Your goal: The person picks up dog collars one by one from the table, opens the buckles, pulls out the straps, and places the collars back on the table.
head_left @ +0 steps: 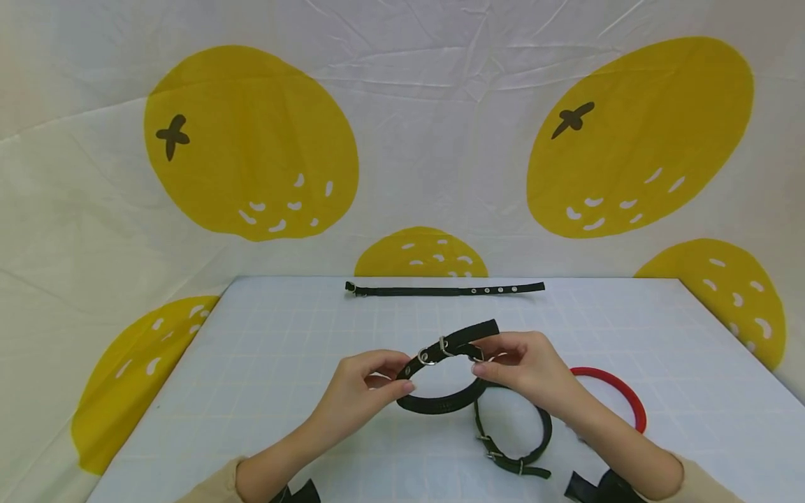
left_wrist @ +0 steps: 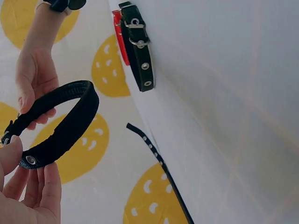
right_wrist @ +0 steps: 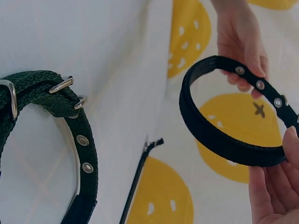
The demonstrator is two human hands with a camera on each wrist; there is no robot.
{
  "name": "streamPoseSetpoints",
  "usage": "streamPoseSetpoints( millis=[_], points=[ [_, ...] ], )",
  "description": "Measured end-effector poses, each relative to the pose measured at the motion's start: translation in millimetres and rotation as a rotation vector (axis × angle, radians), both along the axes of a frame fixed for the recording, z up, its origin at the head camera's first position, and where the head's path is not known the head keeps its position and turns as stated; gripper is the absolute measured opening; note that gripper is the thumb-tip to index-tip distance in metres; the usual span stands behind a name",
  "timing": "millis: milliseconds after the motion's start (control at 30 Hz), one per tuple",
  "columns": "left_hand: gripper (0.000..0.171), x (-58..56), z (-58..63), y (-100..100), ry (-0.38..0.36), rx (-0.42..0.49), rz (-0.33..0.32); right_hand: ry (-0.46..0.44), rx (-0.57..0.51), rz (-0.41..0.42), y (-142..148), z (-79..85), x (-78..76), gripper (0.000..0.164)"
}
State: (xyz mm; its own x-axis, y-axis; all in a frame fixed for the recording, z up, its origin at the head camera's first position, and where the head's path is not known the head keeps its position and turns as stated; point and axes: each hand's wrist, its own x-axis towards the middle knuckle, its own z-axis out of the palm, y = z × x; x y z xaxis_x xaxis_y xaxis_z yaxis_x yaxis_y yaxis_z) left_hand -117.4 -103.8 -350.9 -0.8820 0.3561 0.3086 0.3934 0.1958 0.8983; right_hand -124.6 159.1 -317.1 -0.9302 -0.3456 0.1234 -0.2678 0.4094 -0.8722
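Note:
A black buckle collar, closed into a loop, is held up over the table between both hands. My left hand pinches its left side between thumb and fingers, near a metal eyelet. On the opposite side, next to the buckle, my right hand grips the band with thumb and fingertips. The strap's free end sticks out beyond the buckle toward the upper right. Below the right hand, a dark green collar with metal buckle and eyelets lies looped on the table.
A red collar lies to the right, partly behind the right forearm. A thin black collar is stretched straight along the table's far edge. Behind the white table hangs a pale cloth printed with yellow fruit.

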Motion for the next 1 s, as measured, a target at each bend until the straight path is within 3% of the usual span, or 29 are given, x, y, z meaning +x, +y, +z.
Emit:
streamPoseSetpoints(
  millis=[167,733,1000],
  points=[
    [0.023,0.2,-0.4,-0.4,0.011,0.016,0.011,-0.023,-0.021,-0.001,0.7,-0.2,-0.3,0.035],
    [0.023,-0.8,-4.9,-3.3,-0.082,0.029,0.040,-0.072,-0.051,-0.089,3.6,0.6,-0.9,0.036],
    [0.024,-0.6,-6.4,-3.4,-0.086,0.019,0.048,-0.086,-0.060,-0.119,6.2,-1.2,-2.7,0.041]
  ],
)
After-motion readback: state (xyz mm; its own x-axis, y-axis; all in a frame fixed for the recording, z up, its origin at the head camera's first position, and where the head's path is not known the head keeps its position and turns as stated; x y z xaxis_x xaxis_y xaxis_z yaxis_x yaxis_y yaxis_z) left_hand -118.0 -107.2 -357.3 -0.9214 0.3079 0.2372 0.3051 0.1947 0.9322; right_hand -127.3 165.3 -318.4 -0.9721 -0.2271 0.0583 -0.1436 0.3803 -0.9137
